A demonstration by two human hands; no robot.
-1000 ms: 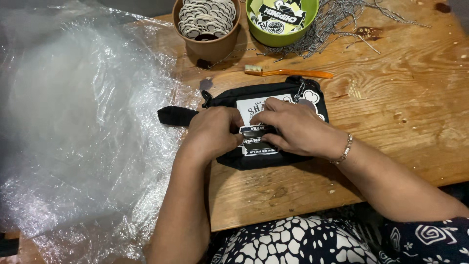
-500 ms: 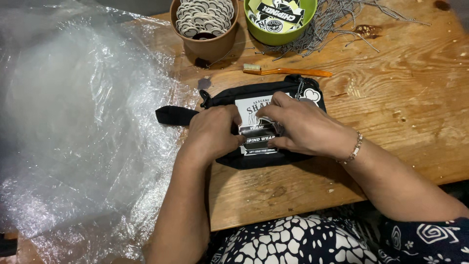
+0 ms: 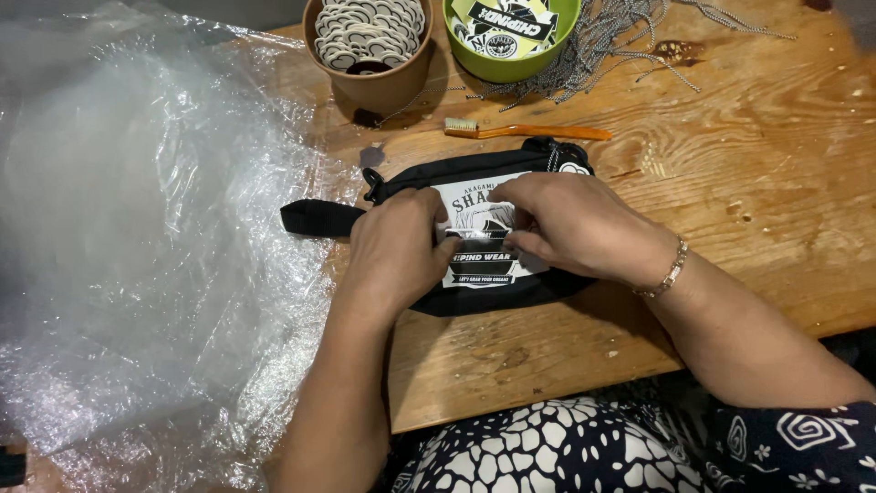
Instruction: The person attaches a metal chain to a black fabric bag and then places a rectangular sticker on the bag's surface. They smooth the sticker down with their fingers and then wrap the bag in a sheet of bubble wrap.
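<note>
A: What lies nearest to the person?

B: A dark garment with white patterns (image 3: 584, 452) fills the near edge, just under the rim of the wooden surface (image 3: 748, 237). Both forearms reach out over it.

A: And the hands?

B: They rest on a black pouch (image 3: 474, 233) lying flat near the middle of the surface. The left hand (image 3: 397, 251) lies on the pouch's left part, fingers curled down and pressing, thumb toward a white printed card (image 3: 484, 237) on the pouch's front. The right hand (image 3: 570, 224) covers the right part, fingers bent and narrow, fingertips on the card's edge. I cannot tell whether the card is pinched or only pressed. A beaded bracelet (image 3: 672, 269) sits on the right wrist.

A: Anything on the left?

B: A black strap (image 3: 319, 219) sticks out from the pouch's left end onto a wide crumpled sheet of clear plastic (image 3: 146, 256), which covers the whole left side.

A: Farther off?

B: An orange toothbrush (image 3: 525, 131) lies just beyond the pouch. Past it stands a brown cup (image 3: 370, 82) full of round black and white stickers, and to its right a green bowl (image 3: 511, 59) with more stickers. A heap of thin metal ball chains (image 3: 620, 41) spreads on the right of the bowl.
</note>
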